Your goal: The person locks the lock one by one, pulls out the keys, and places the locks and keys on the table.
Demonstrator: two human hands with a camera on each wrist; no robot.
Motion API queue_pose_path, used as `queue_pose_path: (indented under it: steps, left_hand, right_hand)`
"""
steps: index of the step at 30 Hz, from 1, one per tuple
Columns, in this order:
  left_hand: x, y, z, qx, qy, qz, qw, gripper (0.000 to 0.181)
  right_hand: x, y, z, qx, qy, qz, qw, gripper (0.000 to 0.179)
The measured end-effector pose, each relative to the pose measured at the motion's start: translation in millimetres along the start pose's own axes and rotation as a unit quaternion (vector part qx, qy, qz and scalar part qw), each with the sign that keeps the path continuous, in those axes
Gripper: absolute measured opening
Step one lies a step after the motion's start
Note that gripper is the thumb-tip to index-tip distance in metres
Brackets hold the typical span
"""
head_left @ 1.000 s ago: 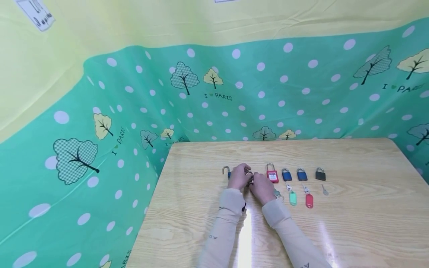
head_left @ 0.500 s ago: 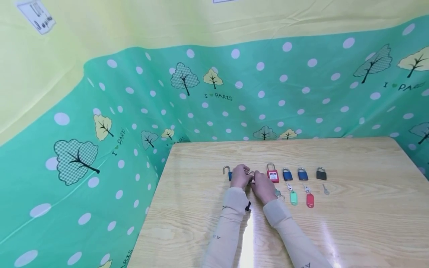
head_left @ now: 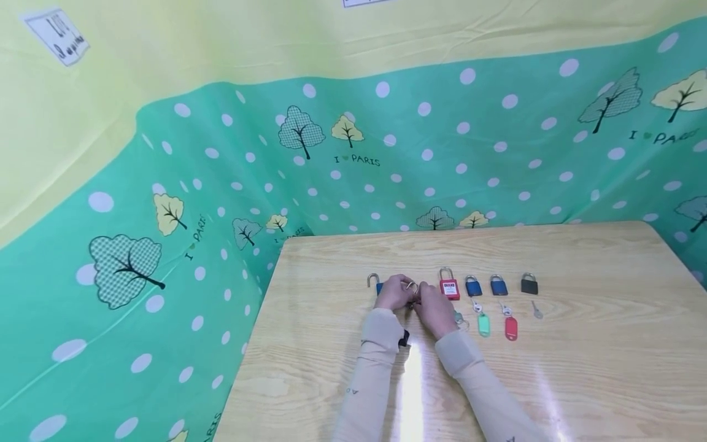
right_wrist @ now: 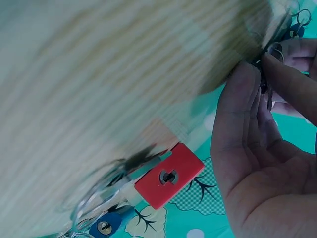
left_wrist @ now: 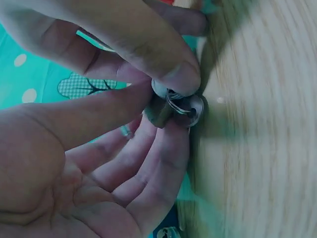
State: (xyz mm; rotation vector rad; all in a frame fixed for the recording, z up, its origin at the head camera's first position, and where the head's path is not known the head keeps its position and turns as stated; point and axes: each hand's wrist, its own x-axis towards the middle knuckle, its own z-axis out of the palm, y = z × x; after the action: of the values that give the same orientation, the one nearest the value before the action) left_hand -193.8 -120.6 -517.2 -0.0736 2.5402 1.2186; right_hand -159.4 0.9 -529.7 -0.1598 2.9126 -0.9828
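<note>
One obscured padlock (head_left: 412, 283), left hand (head_left: 393, 293) gripping, key (left_wrist: 196, 112) half-hidden, right hand (head_left: 435, 308) fingers pinching.

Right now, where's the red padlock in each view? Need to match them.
Head: red padlock right of centre, just right of the right hand.
Left wrist: only a red sliver at the top edge; can't tell if that's it.
Right wrist: red padlock below centre, slanted in the picture.
Shared landmark: green dotted curtain.
</note>
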Motion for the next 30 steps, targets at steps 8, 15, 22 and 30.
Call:
queue_pose_path:
  steps: [8,15,22,30]
  left_hand:
    - [-1.5,-2.3,-7.2,-0.071,0.01,0.041,0.9966,0.039]
    - [-7.4,5.0,-16.6,-0.2,0.015,0.058,0.9779,0.045]
    - [-9.9,9.8,-18.2,-0.317,0.004,0.068,0.9461,0.042]
    - [-14.0,12.5,-17.0,-0.29,0.023,0.082,0.9532,0.035]
  right_hand:
    - [0.0,2.5,-15.3,0.05,0.0,0.0,0.9987,0.019]
    - [-1.4,3.4,-32.8,0.149,0.003,0.016,0.9887,0.031]
    - [-1.9,6.7,-34.3,0.246,0.004,0.025,0.9689,0.034]
    - [-8.6,8.8,-32.6,0.303,0.016,0.029,0.9523,0.03]
